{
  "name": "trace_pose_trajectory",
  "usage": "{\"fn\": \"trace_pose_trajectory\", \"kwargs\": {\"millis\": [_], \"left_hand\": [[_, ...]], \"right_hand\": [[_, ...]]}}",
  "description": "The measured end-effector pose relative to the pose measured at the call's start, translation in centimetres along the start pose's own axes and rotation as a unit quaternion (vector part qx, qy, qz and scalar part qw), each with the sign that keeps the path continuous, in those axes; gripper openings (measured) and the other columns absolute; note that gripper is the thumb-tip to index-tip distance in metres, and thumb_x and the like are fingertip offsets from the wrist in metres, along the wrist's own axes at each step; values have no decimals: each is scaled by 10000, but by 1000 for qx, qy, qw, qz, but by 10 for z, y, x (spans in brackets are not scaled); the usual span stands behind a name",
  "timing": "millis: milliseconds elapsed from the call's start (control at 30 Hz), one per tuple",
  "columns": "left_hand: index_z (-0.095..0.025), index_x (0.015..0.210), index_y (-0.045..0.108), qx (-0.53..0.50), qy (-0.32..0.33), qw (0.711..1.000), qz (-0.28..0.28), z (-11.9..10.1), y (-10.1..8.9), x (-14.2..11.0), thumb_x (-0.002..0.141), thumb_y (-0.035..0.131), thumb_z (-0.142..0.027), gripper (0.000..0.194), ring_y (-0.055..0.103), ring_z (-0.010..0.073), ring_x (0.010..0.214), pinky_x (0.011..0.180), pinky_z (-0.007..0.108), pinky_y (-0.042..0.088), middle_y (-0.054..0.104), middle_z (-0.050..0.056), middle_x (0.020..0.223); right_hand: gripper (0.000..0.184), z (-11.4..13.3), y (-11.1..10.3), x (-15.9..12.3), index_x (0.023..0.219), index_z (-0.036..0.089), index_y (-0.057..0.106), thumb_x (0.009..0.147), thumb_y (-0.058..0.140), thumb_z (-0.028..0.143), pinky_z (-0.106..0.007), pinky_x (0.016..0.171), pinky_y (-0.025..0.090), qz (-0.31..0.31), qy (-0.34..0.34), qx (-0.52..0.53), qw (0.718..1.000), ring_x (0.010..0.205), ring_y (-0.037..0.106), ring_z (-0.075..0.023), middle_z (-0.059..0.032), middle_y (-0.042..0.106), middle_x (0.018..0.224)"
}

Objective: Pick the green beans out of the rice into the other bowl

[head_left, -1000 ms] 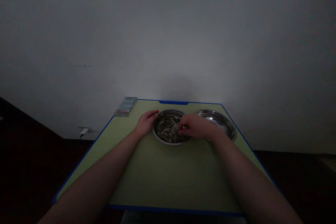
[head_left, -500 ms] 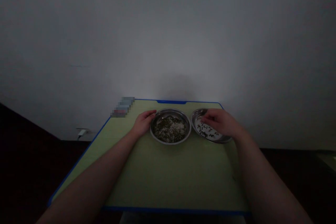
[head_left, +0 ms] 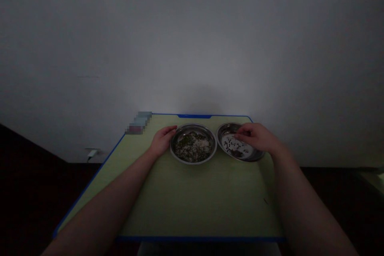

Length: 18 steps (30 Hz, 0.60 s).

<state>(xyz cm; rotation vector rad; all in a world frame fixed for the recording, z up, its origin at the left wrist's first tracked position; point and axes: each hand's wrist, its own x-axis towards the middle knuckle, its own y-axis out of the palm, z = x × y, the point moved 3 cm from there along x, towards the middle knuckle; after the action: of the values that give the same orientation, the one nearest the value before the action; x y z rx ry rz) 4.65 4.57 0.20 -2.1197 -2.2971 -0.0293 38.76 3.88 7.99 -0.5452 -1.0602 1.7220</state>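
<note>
A round metal bowl in the middle of the table holds a mix of white grains and small green beans. My left hand is at its left side, with the fingers on the rim. To the right, almost touching it, a second metal bowl has dark beans scattered over its bottom. Over this bowl is my right hand, its thumb and fingers drawn together in a pinch. Whatever lies between those fingertips is too small and dark to make out.
Both bowls stand on a pale green table with a blue edge, against a grey wall. A blurred-out item lies at the far left corner. A small dark speck is near the right edge. A white plug sits low on the wall.
My right hand has shifted slightly right over the second bowl, and its fingers have changed shape a little. My left hand stays at the first bowl. The view has moved slightly.
</note>
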Motion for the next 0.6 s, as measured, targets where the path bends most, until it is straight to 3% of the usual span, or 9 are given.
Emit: {"fn": "trace_pose_trajectory", "kwargs": {"millis": [333, 500, 600], "left_hand": [[-121, 1044, 639, -4, 6, 1000, 1, 0, -1, 1, 599, 691, -454, 558, 634, 246, 859, 828, 383, 461, 696, 109, 944], [-122, 1037, 645, -4, 7, 1000, -1, 3, -1, 2, 592, 700, -465, 564, 627, 250, 885, 832, 382, 457, 689, 111, 973], [-123, 1050, 637, -11, 4, 1000, -1, 4, 0, 2, 598, 695, -463, 568, 625, 248, 887, 829, 380, 459, 689, 106, 977]], "right_hand": [[315, 10, -7, -5, 708, 168, 635, 776, 523, 454, -230, 479, 328, -9, -13, -42, 999, 522, 490, -112, -4, 582, 588], [269, 42, 8, 6, 736, 178, 659, 778, 526, 409, -235, 515, 322, 7, -78, -91, 993, 553, 477, -114, -8, 584, 616], [193, 71, 26, 17, 786, 193, 689, 764, 537, 309, -234, 565, 341, 81, -133, -127, 980, 599, 511, -117, -17, 633, 682]]}}
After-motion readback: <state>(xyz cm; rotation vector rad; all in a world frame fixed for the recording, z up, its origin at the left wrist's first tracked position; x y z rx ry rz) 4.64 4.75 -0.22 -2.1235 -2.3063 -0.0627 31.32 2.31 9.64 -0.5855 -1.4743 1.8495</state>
